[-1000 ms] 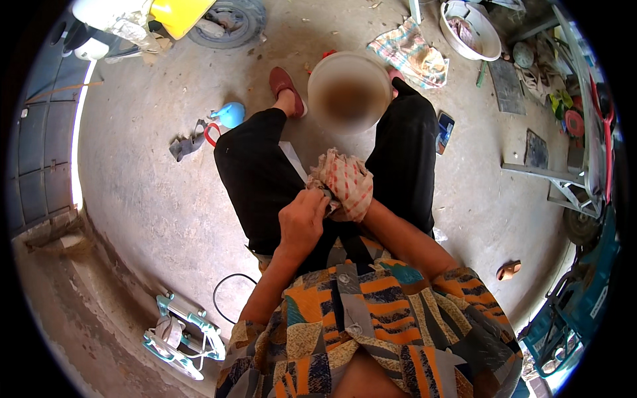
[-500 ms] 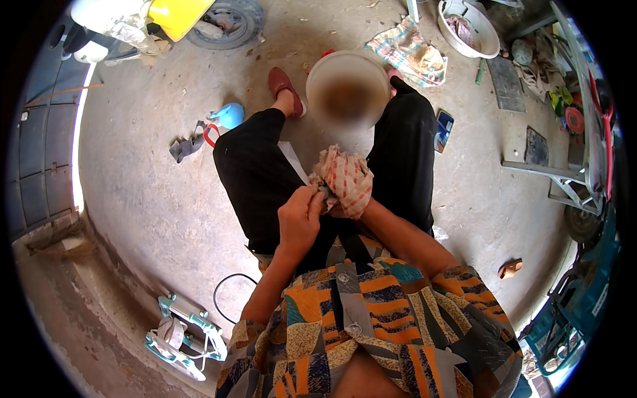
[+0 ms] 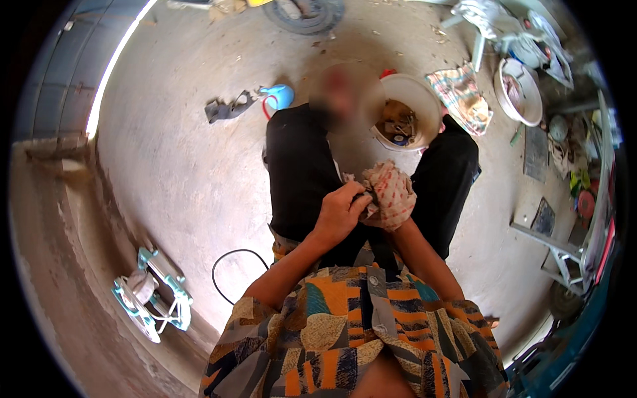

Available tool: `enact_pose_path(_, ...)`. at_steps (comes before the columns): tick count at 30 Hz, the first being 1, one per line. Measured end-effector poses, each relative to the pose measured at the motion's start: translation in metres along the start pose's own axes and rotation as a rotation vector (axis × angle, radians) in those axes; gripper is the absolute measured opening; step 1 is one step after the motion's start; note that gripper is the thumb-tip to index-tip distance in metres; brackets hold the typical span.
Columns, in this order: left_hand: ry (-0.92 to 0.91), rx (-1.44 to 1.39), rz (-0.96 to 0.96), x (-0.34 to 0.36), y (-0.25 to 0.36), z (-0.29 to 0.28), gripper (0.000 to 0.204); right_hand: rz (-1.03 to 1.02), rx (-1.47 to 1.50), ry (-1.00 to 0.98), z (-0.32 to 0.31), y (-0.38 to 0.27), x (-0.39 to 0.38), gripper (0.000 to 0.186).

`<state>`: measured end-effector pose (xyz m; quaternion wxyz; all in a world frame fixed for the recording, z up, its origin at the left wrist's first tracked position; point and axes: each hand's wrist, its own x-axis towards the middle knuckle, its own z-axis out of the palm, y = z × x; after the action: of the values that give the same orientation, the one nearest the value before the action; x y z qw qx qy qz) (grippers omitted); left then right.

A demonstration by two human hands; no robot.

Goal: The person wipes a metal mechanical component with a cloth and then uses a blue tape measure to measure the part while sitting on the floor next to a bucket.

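Note:
Low between my knees, my left hand (image 3: pixel 342 211) has thumb and fingers pinched together at the edge of a crumpled pale cloth (image 3: pixel 393 194) with red marks. A dark bit shows by its fingertips, too small to name. My right forearm runs up into the cloth, which is bunched over my right hand and hides its fingers. Just beyond, a round white bucket (image 3: pixel 428 106) stands between my feet, with brown matter and small objects at its bottom. To the left of the bucket, a blurred patch covers part of the view.
A blue rounded thing (image 3: pixel 282 97) and dark strip (image 3: pixel 229 107) lie left of my knee. A checked cloth (image 3: pixel 463 99) and white basin (image 3: pixel 527 99) sit at right, near a metal frame (image 3: pixel 551 242). A wheel (image 3: pixel 305 13) lies ahead; a wheeled frame (image 3: pixel 151 292) stands at lower left.
The view has swung left, so most things appear farther right. The bucket's contents now show more clearly. My hands stay together at the pale cloth.

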<state>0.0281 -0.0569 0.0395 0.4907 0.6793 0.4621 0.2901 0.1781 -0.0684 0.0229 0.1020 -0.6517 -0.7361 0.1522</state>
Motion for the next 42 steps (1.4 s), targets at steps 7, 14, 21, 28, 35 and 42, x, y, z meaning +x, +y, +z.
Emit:
enact_pose_path(7,-0.035,-0.454,-0.259,-0.011,0.007,-0.030,0.011,-0.186,0.206,0.369,-0.006,-0.006,0.004,0.049)
enact_pose_path(14,0.298,-0.791,-0.383,-0.030,0.026,-0.083,0.013,0.350,0.974,0.186,0.032,0.005,0.012,0.015)
enact_pose_path(21,0.876,-0.374,-0.195,-0.038,-0.013,-0.155,0.012,0.297,0.550,0.218,0.062,0.017,0.014,0.014)
enact_pose_path(28,0.600,0.172,-0.379,-0.025,-0.079,-0.125,0.015,0.443,0.824,0.139,0.079,0.037,0.007,0.028)
enact_pose_path(35,0.328,0.864,-0.323,0.022,-0.106,-0.113,0.017,0.206,0.176,0.085,0.015,0.002,0.009,0.040)
enact_pose_path(42,0.435,0.112,-0.434,0.037,-0.065,-0.108,0.022,0.365,0.177,0.105,0.005,0.006,0.014,0.039)
